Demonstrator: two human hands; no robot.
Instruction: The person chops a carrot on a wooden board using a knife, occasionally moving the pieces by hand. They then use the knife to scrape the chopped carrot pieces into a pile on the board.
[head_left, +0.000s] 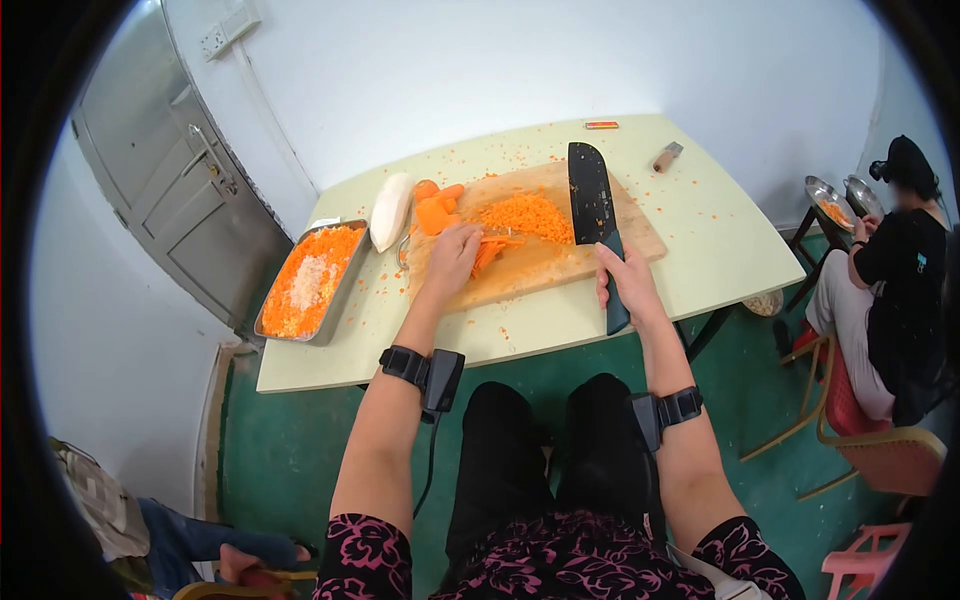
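My right hand [628, 280] is wrapped round the dark handle of a black-bladed kitchen knife [590, 190], whose broad blade points away from me over the right part of the wooden cutting board [530, 292]. On the board's left side, my left hand [455, 258] is closed on a bunch of carrot strips [490, 252], their ends showing past the fingers. Between the hand and the blade lies a heap of finely chopped carrot [525, 214]. Larger carrot pieces [434, 213] sit just beyond my left hand.
Left of the board are a peeled white radish [391, 210] and a metal tray [342, 312] of chopped carrot with pale bits. A peeler-like tool [667, 157] and a small red-yellow packet [601, 125] lie at the back right. A person [900, 270] sits at right, near metal bowls [829, 200].
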